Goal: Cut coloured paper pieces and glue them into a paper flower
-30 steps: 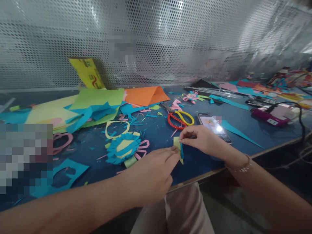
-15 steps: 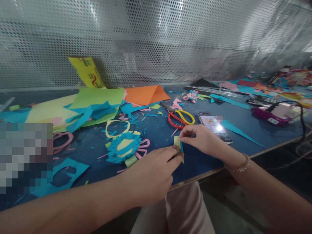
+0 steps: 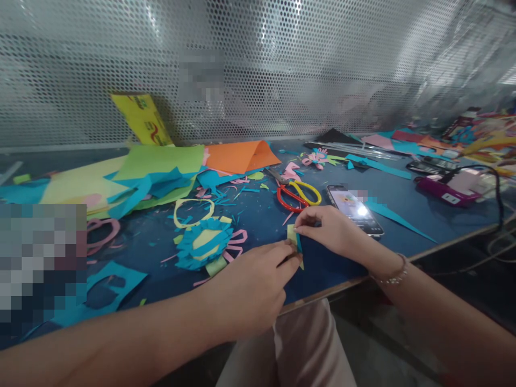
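A small yellow-and-blue paper strip (image 3: 291,233) lies near the table's front edge, partly covered by my fingers. My left hand (image 3: 262,282) is closed over its lower part, fingertips pressed onto it. Thumb and index finger of my right hand (image 3: 324,228) pinch its upper end. Left of my hands is a blue fringed paper flower (image 3: 205,244) with a yellow centre and pink paper loops (image 3: 237,244). Just beyond my right hand lie scissors (image 3: 296,194) with red and yellow handles. A lit phone (image 3: 355,209) rests beside my right wrist.
Coloured paper sheets (image 3: 161,161) and scraps spread along the back, below a perforated metal wall (image 3: 258,70). A blue paper with a cut-out hole (image 3: 129,279) lies at left. At right are a purple device (image 3: 445,192) and a black cable (image 3: 500,199).
Almost nothing differs. Both hands keep their place on the paper strip, and the view has shifted very slightly.
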The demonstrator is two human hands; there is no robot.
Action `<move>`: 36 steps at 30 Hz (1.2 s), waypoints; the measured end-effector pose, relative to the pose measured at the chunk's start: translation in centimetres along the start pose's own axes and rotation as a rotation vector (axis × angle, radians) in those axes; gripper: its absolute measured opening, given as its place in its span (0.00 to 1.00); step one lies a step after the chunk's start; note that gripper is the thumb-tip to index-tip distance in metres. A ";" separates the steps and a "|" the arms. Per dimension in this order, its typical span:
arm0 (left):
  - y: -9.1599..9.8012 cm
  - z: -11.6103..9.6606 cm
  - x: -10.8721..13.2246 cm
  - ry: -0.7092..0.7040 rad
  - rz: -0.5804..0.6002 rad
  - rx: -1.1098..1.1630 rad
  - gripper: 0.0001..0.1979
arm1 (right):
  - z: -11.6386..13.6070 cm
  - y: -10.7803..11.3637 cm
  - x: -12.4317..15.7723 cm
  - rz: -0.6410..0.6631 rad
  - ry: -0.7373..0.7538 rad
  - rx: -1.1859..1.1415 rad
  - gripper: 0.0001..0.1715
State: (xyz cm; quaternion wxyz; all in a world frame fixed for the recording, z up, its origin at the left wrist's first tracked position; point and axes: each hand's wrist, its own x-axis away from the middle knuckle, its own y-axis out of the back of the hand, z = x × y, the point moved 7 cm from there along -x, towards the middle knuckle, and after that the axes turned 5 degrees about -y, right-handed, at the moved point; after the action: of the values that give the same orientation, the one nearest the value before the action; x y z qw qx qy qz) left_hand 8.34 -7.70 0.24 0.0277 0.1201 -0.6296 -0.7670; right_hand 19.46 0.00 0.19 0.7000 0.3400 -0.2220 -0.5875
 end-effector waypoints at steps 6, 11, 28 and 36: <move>-0.1 -0.1 -0.1 -0.009 0.013 -0.006 0.17 | 0.0 0.0 0.0 -0.004 0.001 0.011 0.04; 0.0 0.0 -0.1 0.006 0.024 0.011 0.18 | 0.0 0.0 0.0 -0.014 0.000 0.033 0.04; 0.1 0.1 -0.1 0.023 0.010 0.027 0.17 | 0.0 1.4 1.5 -0.259 0.182 0.210 0.08; 0.0 0.0 -0.1 0.046 -0.003 0.016 0.18 | 1.9 -0.2 4.5 -0.161 0.275 0.390 0.16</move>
State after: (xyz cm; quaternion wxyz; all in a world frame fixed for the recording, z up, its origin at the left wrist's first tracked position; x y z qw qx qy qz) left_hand 8.47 -7.66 0.29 0.0403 0.1389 -0.6347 -0.7591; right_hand 18.92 -4.76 0.93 0.5955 0.5621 -0.2060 -0.5357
